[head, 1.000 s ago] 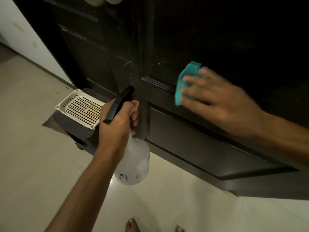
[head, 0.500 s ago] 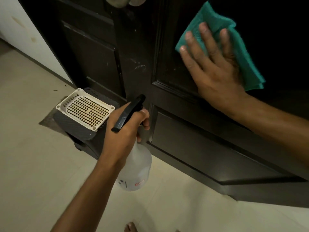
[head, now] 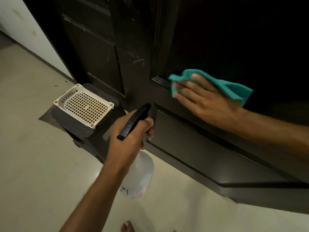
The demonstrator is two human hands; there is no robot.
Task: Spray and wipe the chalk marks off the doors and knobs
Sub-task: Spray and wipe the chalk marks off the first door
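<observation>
Pressing a teal microfibre cloth flat against the dark brown panelled wooden door, the right hand lies right of the frame's centre with its fingers straight and spread over the fabric, at the lower edge of the door's upper recessed panel. Faint white chalk marks show on the vertical door stile up and to the left of the cloth, above the frame's centre. Lower, near the middle of the frame, the left hand grasps the neck of a translucent plastic spray bottle with a black trigger head, fingers curled round it; the bottle body hangs below the fist over the pale tiled floor. At the left, a cream perforated plastic basket sits on a dark woven box beside the door. Bare toes appear at the bottom edge.
</observation>
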